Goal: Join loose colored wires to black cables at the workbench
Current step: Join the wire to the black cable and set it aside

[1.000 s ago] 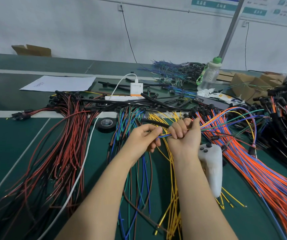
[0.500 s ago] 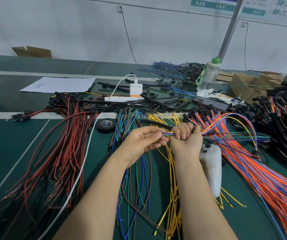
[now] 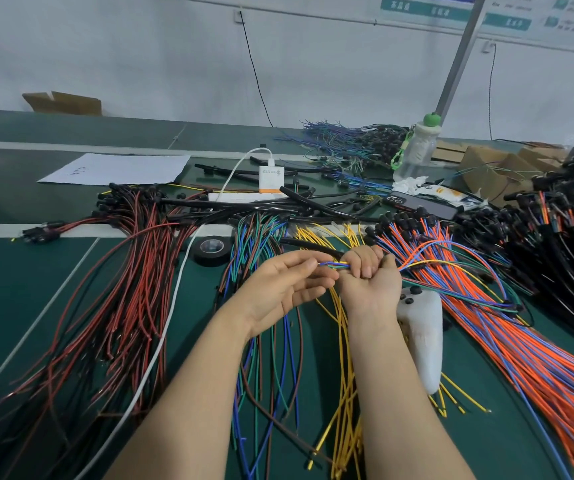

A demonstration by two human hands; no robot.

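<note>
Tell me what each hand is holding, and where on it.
The right hand grips a wire bundle in its fist just behind the loose ends; the left hand pinches those ends.

Left of the tape roll (image 3: 211,247), past the red-and-black wires (image 3: 123,289), bare worktop (image 3: 5,289) lies open. Right of the roll, blue-green wires (image 3: 258,233), yellow wires (image 3: 344,393), orange wires (image 3: 538,368) and black cables (image 3: 562,271) crowd together. Behind the roll, a power strip (image 3: 230,197) and charger (image 3: 269,180) block passage.
</note>
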